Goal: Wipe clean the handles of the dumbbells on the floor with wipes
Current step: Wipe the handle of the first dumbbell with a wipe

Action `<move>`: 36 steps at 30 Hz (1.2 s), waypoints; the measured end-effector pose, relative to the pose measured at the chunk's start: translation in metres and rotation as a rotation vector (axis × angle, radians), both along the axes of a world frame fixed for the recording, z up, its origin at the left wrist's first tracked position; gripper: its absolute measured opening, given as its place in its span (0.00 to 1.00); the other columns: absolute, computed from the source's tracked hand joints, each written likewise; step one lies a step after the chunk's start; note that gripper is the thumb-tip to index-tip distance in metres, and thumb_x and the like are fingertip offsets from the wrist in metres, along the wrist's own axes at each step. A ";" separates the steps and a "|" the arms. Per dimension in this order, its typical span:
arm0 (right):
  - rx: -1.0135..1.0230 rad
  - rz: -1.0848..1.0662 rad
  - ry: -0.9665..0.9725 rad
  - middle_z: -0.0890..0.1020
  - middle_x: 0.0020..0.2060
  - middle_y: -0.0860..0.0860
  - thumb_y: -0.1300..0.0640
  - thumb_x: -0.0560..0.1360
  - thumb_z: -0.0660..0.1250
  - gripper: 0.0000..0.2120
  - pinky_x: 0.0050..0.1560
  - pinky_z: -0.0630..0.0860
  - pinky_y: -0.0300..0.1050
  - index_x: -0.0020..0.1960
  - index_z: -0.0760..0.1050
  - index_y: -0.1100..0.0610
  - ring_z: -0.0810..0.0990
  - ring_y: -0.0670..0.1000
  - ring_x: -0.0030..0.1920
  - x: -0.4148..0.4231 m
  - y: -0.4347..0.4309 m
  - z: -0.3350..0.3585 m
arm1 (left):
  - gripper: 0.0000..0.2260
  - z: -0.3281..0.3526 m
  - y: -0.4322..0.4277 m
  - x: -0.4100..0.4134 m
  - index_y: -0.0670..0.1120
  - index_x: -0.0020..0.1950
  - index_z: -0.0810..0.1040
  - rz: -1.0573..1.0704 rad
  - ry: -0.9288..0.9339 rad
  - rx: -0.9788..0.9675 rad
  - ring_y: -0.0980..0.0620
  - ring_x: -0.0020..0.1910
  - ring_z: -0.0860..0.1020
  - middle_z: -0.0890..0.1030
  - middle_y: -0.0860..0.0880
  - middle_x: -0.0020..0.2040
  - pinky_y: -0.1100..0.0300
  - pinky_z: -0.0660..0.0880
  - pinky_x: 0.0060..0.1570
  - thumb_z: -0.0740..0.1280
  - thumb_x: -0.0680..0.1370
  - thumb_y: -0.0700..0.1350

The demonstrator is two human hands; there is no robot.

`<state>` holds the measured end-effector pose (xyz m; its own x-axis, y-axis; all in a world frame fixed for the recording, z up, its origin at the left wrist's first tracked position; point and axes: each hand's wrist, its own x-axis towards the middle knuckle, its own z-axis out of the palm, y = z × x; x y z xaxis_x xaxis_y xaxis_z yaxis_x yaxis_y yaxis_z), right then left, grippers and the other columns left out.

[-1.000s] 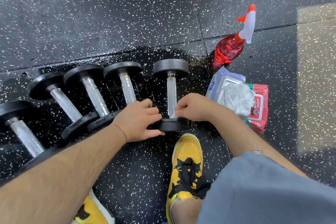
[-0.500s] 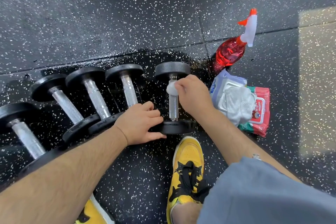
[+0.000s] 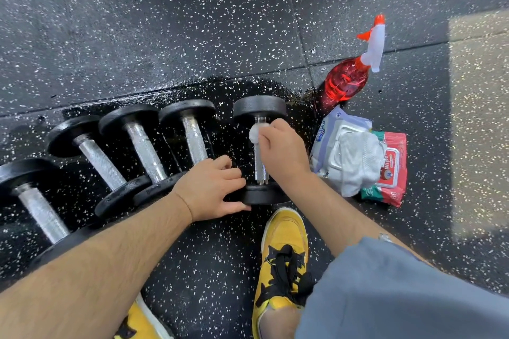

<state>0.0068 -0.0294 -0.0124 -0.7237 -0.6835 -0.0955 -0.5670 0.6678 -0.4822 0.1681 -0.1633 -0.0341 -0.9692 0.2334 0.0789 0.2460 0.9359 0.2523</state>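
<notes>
On a speckled black floor (image 3: 192, 22), five dumbbells (image 3: 143, 151) lie in a row, wipe packs (image 3: 349, 151) just right of them. The left hand (image 3: 212, 187) grips the near head of the rightmost dumbbell (image 3: 260, 107); the right hand (image 3: 283, 151) pinches a balled white wipe (image 3: 254, 133) against the far end of its handle (image 3: 260, 165).

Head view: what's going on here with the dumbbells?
A person bends over dumbbells lined up on the speckled floor. The left hand grips the near head of the rightmost dumbbell, apparently steadying it. The right hand pinches a balled white wipe against the far end of that dumbbell's handle. The other four dumbbells lie untouched to the left. Two wipe packs and a red spray bottle sit to the right.
</notes>
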 end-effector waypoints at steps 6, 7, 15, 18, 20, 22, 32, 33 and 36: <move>0.181 0.063 -0.268 0.80 0.39 0.54 0.59 0.76 0.63 0.11 0.43 0.76 0.51 0.41 0.82 0.60 0.79 0.57 0.42 0.017 0.029 0.022 | 0.25 0.001 0.000 -0.002 0.49 0.45 0.83 0.000 0.004 0.002 0.48 0.45 0.73 0.76 0.56 0.39 0.54 0.73 0.34 0.60 0.78 0.69; 0.208 0.055 -0.326 0.83 0.41 0.54 0.59 0.75 0.64 0.10 0.46 0.78 0.51 0.42 0.84 0.58 0.81 0.56 0.44 0.018 0.030 0.026 | 0.25 0.001 0.000 -0.001 0.49 0.45 0.82 0.002 0.001 0.004 0.48 0.45 0.73 0.76 0.56 0.39 0.54 0.73 0.34 0.60 0.78 0.69; 0.352 -0.030 -0.569 0.85 0.35 0.48 0.57 0.71 0.67 0.07 0.41 0.81 0.44 0.39 0.84 0.54 0.83 0.50 0.40 -0.008 0.018 0.041 | 0.23 0.000 0.001 -0.001 0.49 0.45 0.81 0.009 -0.015 0.006 0.49 0.45 0.72 0.76 0.56 0.39 0.54 0.73 0.35 0.65 0.77 0.69; 0.136 -0.218 -0.443 0.81 0.32 0.49 0.54 0.75 0.65 0.11 0.35 0.74 0.44 0.37 0.80 0.56 0.79 0.52 0.37 -0.014 0.014 0.037 | 0.23 0.002 0.000 -0.002 0.49 0.45 0.81 0.005 -0.010 0.013 0.49 0.45 0.72 0.76 0.56 0.39 0.54 0.73 0.34 0.66 0.77 0.69; 0.146 -0.175 -0.322 0.81 0.34 0.54 0.49 0.80 0.63 0.19 0.39 0.74 0.48 0.39 0.79 0.62 0.79 0.57 0.40 -0.014 0.005 0.034 | 0.22 0.003 0.001 -0.002 0.49 0.45 0.82 0.004 -0.008 0.017 0.49 0.45 0.73 0.76 0.56 0.38 0.54 0.74 0.34 0.66 0.77 0.68; 0.313 -0.081 -0.283 0.80 0.37 0.56 0.41 0.80 0.63 0.25 0.38 0.71 0.50 0.41 0.77 0.64 0.77 0.58 0.40 -0.011 -0.006 0.033 | 0.22 0.003 0.001 -0.002 0.49 0.45 0.82 0.005 -0.013 0.017 0.49 0.45 0.73 0.76 0.56 0.38 0.54 0.74 0.34 0.67 0.76 0.68; 0.210 -0.325 -0.503 0.65 0.26 0.48 0.47 0.72 0.72 0.23 0.27 0.59 0.45 0.31 0.61 0.54 0.63 0.49 0.27 -0.011 -0.009 0.010 | 0.32 0.001 0.002 -0.001 0.47 0.54 0.85 0.068 -0.096 0.065 0.49 0.46 0.74 0.80 0.55 0.43 0.51 0.78 0.41 0.63 0.75 0.75; 0.185 -0.340 -0.522 0.64 0.27 0.48 0.48 0.71 0.73 0.23 0.28 0.59 0.45 0.31 0.60 0.53 0.62 0.49 0.28 -0.011 -0.006 0.008 | 0.33 0.002 0.002 -0.001 0.47 0.56 0.85 0.073 -0.096 0.067 0.49 0.47 0.74 0.80 0.55 0.44 0.51 0.78 0.42 0.63 0.74 0.75; 0.125 -0.363 -0.550 0.63 0.27 0.49 0.47 0.69 0.73 0.23 0.29 0.59 0.45 0.32 0.61 0.54 0.61 0.49 0.29 -0.013 0.001 0.003 | 0.33 0.003 0.002 -0.001 0.47 0.59 0.84 0.079 -0.093 0.057 0.49 0.48 0.75 0.81 0.54 0.47 0.51 0.79 0.43 0.65 0.73 0.75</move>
